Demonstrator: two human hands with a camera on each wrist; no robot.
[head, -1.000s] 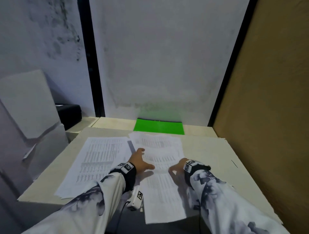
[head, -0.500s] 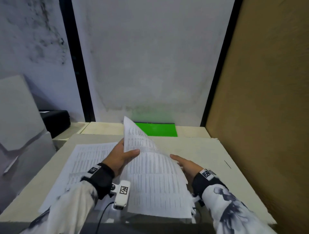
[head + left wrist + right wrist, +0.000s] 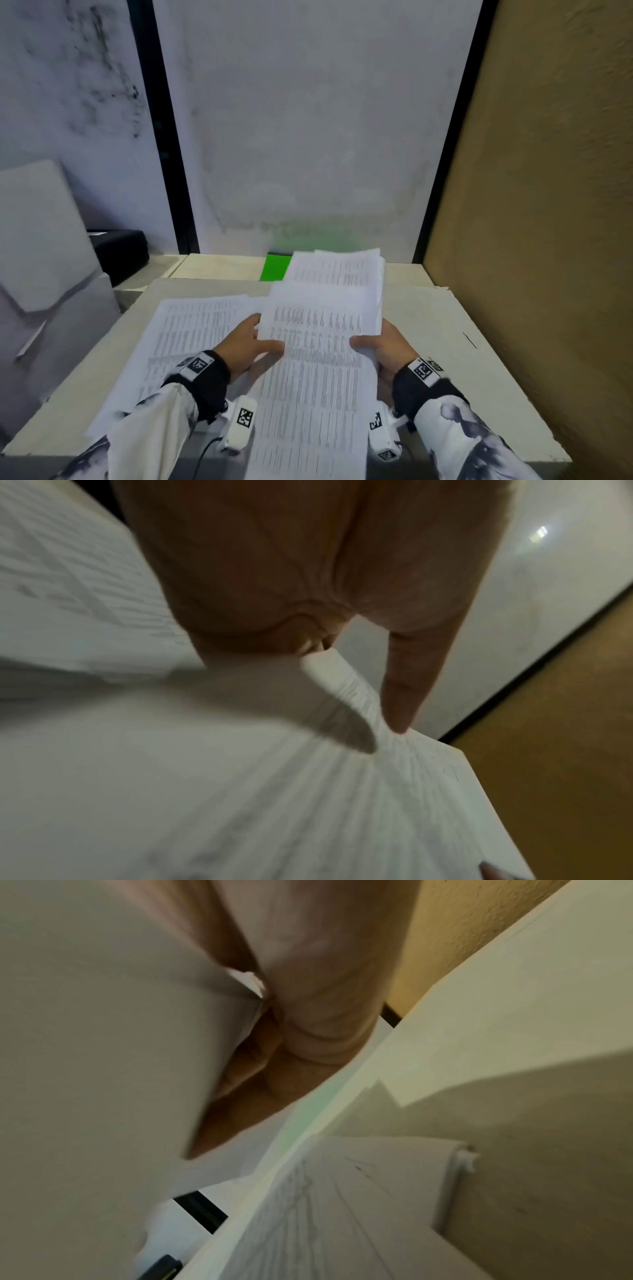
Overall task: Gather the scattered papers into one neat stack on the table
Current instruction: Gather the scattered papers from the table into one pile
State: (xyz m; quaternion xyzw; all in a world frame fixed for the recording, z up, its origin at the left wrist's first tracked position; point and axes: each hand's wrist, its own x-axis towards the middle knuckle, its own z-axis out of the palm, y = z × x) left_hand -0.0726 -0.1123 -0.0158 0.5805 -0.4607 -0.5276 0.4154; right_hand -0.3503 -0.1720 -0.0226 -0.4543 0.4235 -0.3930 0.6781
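White printed paper, a sheaf of sheets (image 3: 315, 346), sits between our two hands above the table (image 3: 455, 373): our left hand (image 3: 245, 346) pinches its left edge, thumb on top and fingers beneath, while our right hand (image 3: 383, 346) clamps the right edge, thumb over the top sheet and fingers curled under. The sheaf is lifted clear of the tabletop, its far end rising and its near end hanging past the table's front edge. Further sheets (image 3: 185, 339) lie flat on the table to our left, partly under our left forearm. Beyond the sheaf, a green sheet (image 3: 274, 269) lies at the back, against the grey wall (image 3: 308, 120). A brown board (image 3: 548, 205) stands on our right; a black case (image 3: 121, 248) sits far left.
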